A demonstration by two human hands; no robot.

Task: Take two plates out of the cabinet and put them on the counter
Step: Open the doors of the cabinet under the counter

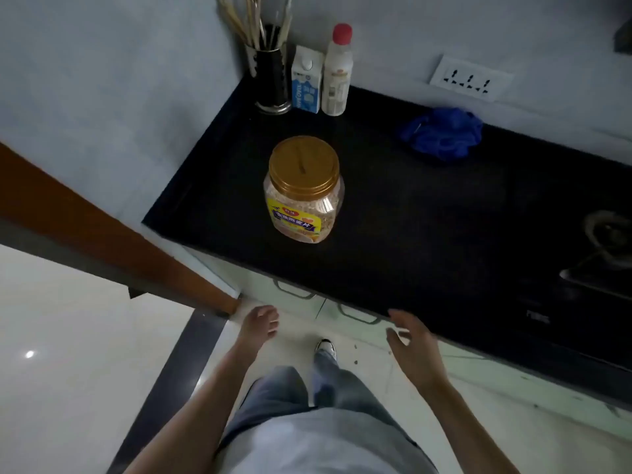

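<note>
A: Plates? None visible. Cabinet doors (301, 297) sit shut under the counter's front edge, lower middle of frame, pale with metal handles.

B: Counter?

A: Counter (427, 213) is black, filling the centre and right of frame.

B: Hands?

A: Left hand (259, 323) bottom centre, fingers loosely curled, holding nothing, just short of the left cabinet handle. Right hand (412, 343) spread wide, fingers apart, empty, at the counter's front edge.

B: Containers?

A: Clear plastic jar (303, 200) mid-counter, gold screw lid on, filled with pale flaky cereal, yellow label. Upper middle, at the wall: dark utensil holder (272, 80) stuffed with chopsticks, a blue-and-white carton (306, 82) touching it, then a white bottle (338, 75) with a red cap just beside. Contents of those two, cannot tell.

B: Else?

A: Crumpled blue cloth (443, 131) upper right, wall socket (470, 78) above it.
</note>
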